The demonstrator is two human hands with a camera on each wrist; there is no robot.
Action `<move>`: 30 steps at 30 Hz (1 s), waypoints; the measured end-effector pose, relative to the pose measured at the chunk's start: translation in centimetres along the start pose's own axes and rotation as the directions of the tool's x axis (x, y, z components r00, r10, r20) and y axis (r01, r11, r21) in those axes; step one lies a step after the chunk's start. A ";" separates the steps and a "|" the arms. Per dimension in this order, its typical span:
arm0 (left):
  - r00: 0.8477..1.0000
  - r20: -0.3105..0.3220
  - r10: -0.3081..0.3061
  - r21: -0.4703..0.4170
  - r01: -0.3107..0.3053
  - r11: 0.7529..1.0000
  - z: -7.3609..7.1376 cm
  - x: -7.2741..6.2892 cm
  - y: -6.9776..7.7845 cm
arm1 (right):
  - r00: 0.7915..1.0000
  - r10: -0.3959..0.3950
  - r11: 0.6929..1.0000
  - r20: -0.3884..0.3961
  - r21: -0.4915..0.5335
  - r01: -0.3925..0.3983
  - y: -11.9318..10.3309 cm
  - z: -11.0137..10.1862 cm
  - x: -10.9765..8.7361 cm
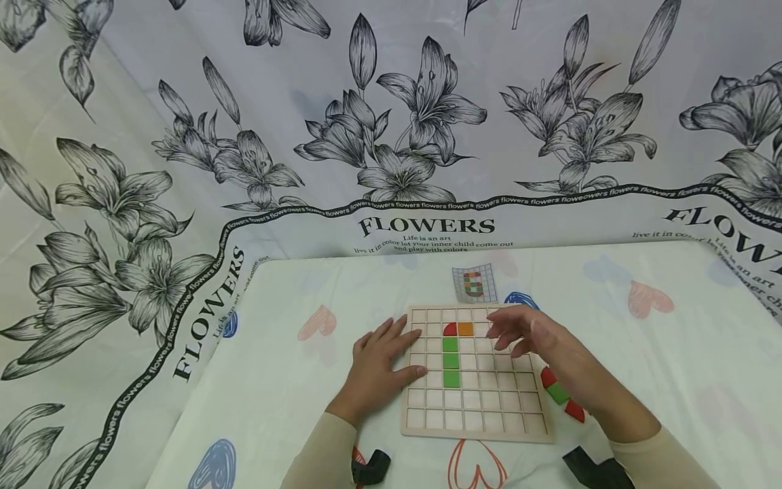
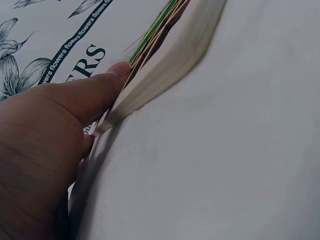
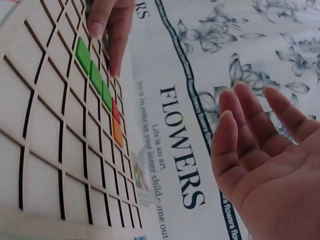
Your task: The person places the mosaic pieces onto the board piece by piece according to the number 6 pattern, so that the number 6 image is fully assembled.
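A wooden grid board (image 1: 421,418) lies flat in front of me. My left hand (image 1: 379,370) rests on its left edge, fingers spread and the thumb at the edge. My right hand (image 1: 552,346) hovers over the board's right side; its fingers bend loosely around nothing, as the right wrist view shows too. A red rounded piece (image 1: 450,329) sits in one cell with an orange square (image 1: 466,329) to its right. Below the red piece runs a column of green squares, the top one (image 1: 450,344) directly under it.
Behind the board lies a small card (image 1: 475,283) printed with a coloured grid pattern. To the right of the board, partly beside my forearm, are a loose red piece (image 1: 548,377), a green piece (image 1: 557,392) and another red piece (image 1: 575,410). A flower-printed curtain (image 1: 421,170) hangs behind.
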State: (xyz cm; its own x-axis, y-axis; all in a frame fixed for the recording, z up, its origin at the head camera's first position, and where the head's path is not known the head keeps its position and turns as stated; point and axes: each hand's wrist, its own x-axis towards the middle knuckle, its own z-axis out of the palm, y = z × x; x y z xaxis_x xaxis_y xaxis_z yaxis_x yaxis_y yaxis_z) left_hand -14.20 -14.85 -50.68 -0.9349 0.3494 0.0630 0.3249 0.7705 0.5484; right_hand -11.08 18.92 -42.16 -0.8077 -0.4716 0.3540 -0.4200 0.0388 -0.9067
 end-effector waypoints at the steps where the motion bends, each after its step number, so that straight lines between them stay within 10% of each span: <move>1: 1.000 0.000 0.000 -0.003 0.000 1.000 0.0 0.0 0.0 | 1.000 0.005 1.000 -0.005 -0.001 -0.005 0.0 -0.2 -0.2; 30: 1.000 0.001 -0.004 -0.027 0.004 1.000 -0.2 -0.1 0.2 | 0.987 0.137 0.980 -0.086 -0.130 -0.148 3.0 -5.2 -5.0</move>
State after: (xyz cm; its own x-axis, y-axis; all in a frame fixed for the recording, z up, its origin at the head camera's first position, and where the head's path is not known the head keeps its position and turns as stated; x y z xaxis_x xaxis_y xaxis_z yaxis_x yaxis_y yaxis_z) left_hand -14.11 -14.85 -50.46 -0.9360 0.3470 0.0600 0.3172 0.7571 0.5711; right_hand -10.46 26.00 -45.46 -0.8902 -0.3843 0.2445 -0.3462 0.2220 -0.9115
